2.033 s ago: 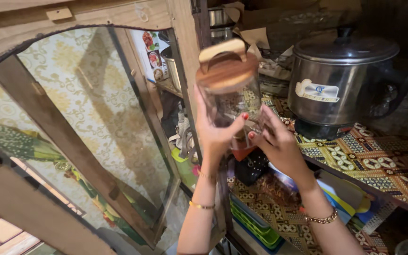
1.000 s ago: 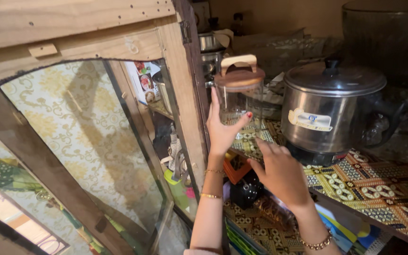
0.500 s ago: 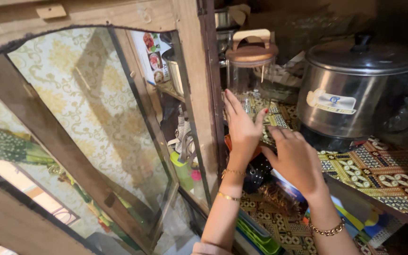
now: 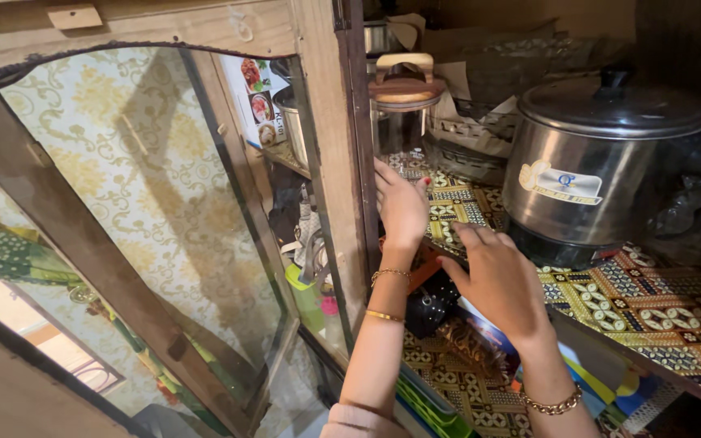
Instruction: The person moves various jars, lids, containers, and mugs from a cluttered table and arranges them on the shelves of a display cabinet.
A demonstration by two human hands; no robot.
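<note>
A clear glass jar (image 4: 400,126) with a round wooden lid and a pale handle stands at the back left of a cupboard shelf (image 4: 659,312) lined with patterned cloth. My left hand (image 4: 400,204) is held up in front of the jar, fingers apart, just short of the glass. My right hand (image 4: 496,280) hovers lower over the shelf's front edge, fingers loosely spread, holding nothing.
A steel cooker pot (image 4: 598,166) with a lid sits to the right of the jar. The glass cupboard door (image 4: 156,227) stands open on the left. The lower shelf holds a black object (image 4: 427,312), a green basket (image 4: 436,405) and bright packets. Crumpled paper lies behind the jar.
Both hands carried the jar up to the shelf, set it down and pushed it toward the back. They have let go and drawn back, the right hand lower.
</note>
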